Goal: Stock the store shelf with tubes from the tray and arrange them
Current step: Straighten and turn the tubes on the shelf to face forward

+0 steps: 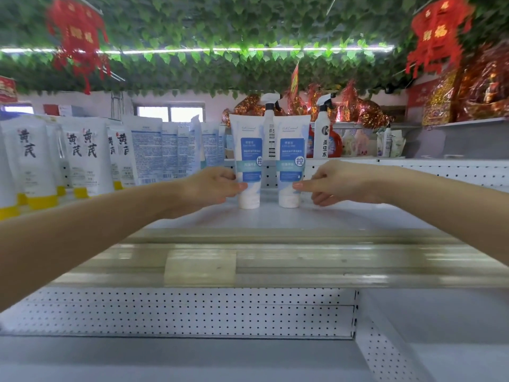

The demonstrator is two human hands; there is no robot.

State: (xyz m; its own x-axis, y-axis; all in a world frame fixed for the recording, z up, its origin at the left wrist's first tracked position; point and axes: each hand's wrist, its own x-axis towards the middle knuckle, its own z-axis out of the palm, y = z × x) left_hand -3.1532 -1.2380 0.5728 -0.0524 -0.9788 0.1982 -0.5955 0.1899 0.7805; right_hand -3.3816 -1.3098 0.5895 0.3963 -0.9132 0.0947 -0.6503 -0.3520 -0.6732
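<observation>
Fingers [227, 174] of left hand [212, 186] grasping left tube [247, 161], right hand [339, 183] grasping right tube [290, 161], labels [249, 146] blurred.

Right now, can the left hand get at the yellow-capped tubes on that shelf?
Probably yes, once freed: the left hand grips the left blue-label tube; the yellow-capped tubes stand on the same shelf just left of its forearm, with nothing between.
</observation>
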